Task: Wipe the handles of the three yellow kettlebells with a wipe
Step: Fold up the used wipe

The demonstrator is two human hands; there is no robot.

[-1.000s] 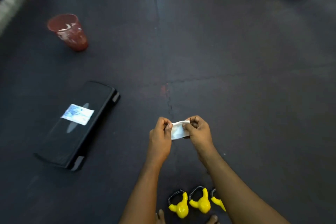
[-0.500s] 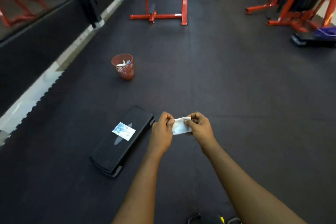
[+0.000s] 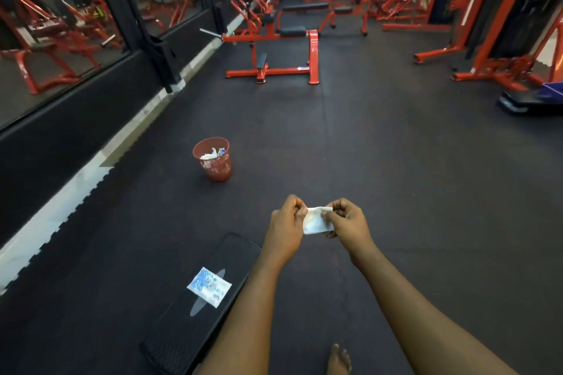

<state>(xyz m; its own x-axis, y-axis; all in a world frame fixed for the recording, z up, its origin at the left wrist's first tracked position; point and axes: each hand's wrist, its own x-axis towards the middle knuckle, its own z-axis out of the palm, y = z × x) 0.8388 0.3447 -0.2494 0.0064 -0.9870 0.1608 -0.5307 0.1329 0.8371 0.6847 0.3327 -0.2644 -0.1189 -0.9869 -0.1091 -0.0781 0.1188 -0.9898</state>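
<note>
Bare rubber floor point(image 3: 411, 186) lies open through the centre and right of the frame, around the left hand point(image 3: 286, 222) and right hand point(image 3: 350, 222) pinching the wipe point(image 3: 315, 222). A black step platform point(image 3: 182, 341) fills the lower left. A red mesh wastebasket point(image 3: 214, 161) stands left of centre, and a red bench machine point(image 3: 313, 55) closes off the top.

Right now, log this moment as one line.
left grip: pinches wipe | right grip: pinches wipe | kettlebells: out of view | wipe pack: on black step | red bin: on floor beyond hands
</note>
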